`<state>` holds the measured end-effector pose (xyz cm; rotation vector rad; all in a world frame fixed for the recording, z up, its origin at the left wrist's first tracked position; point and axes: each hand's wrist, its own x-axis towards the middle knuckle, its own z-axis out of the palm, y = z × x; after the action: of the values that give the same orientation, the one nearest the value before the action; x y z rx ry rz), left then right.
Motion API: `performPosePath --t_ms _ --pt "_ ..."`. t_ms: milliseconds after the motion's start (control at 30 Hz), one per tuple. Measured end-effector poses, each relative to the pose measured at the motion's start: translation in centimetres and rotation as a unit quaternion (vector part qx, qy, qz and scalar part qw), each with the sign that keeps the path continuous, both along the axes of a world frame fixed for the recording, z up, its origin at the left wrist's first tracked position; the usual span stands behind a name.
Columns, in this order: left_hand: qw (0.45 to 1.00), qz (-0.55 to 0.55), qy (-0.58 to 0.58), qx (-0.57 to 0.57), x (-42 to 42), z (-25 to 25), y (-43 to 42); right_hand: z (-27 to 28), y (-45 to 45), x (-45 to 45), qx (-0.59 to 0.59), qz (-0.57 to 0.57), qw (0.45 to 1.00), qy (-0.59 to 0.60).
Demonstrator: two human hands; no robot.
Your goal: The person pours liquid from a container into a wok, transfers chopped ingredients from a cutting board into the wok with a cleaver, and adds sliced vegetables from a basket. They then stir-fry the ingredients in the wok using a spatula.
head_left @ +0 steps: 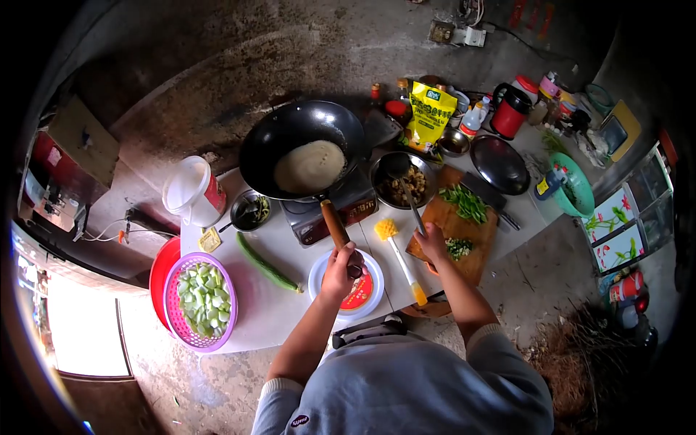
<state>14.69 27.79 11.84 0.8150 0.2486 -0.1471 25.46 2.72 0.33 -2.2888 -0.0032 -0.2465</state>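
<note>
My left hand [341, 272] is closed around the wooden handle [334, 223] of a black wok [259, 156]. A pale, creamy liquid [312, 167] lies in the wok, which sits over a stove [308, 226]. My right hand [432, 243] grips the handle of a ladle [412, 199]. The ladle's dark head is in a metal bowl [375, 190] with brown food pieces. Beside that hand is a wooden cutting board [475, 264] with cut green vegetables [465, 203] and chopped bits [458, 249]. A cleaver [484, 192] lies along its far edge.
A white-handled brush [400, 261] and a round lid with a red label [365, 293] lie near me. On the left are a long green gourd [268, 264], a purple basket [172, 301] of cut vegetables and a white bucket [190, 194]. A yellow packet [429, 112] and black lid [500, 165] stand behind.
</note>
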Motion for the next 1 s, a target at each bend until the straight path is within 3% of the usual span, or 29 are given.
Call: performPosePath --t_ms 33,133,233,333,467,567,900,967,1000 --pt "1.0 -0.002 0.003 0.009 0.1 0.4 0.1 -1.2 -0.2 1.1 0.027 0.004 0.996 0.084" --pt "0.999 0.0 0.022 0.025 0.3 0.4 0.4 -3.6 0.0 3.1 -0.046 -0.044 0.996 0.068" --pt "0.999 0.003 0.015 0.029 0.1 0.6 0.6 -3.4 -0.1 4.0 -0.016 -0.019 0.991 0.129" --pt "1.0 0.017 0.009 0.022 0.0 0.7 0.6 -3.2 0.2 4.0 -0.023 -0.015 0.995 0.098" --pt "0.999 0.023 0.005 0.04 -0.3 1.1 0.7 -3.0 -0.1 4.7 -0.035 0.02 0.988 0.148" --pt "0.998 0.021 0.023 0.061 -0.5 1.5 0.9 -4.4 -0.1 4.7 -0.015 0.012 0.998 0.056" --pt "0.995 0.003 0.063 0.073 -0.9 2.4 1.0 -4.8 0.0 4.5 0.045 0.032 0.998 0.037" --pt "0.995 -0.002 0.065 0.074 -0.9 2.4 1.0 -3.6 0.0 4.4 -0.071 0.033 0.992 0.099" --pt "0.995 -0.005 0.068 0.079 -0.9 2.5 1.1 -3.2 0.1 4.0 -0.071 0.033 0.992 0.098"
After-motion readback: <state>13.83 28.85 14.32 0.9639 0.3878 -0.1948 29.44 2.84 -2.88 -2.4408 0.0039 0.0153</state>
